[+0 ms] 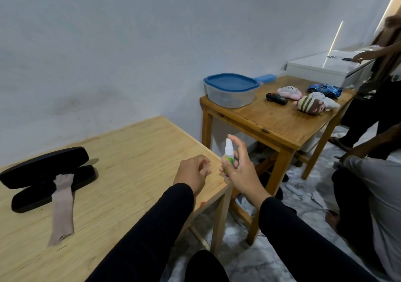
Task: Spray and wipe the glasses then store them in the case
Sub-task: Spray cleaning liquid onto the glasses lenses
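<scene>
My right hand [242, 171] holds a small white spray bottle [229, 151] with a green label upright beside the right edge of the light wooden table [130, 173]; its index finger is lifted over the nozzle. My left hand [192, 172] hovers just left of the bottle with its fingers curled, and nothing shows in it. A black glasses case [41, 168] lies open at the table's far left. A grey-beige cloth [63, 212] is draped over the case's lower half and onto the table. The glasses are not visible.
A darker wooden table [280, 125] stands behind on the right with a blue-lidded container [231, 90], plush toys [312, 105], a blue toy car [324, 89] and a black remote [276, 99]. One person stands at the far right [377, 99]; another sits lower right [373, 197].
</scene>
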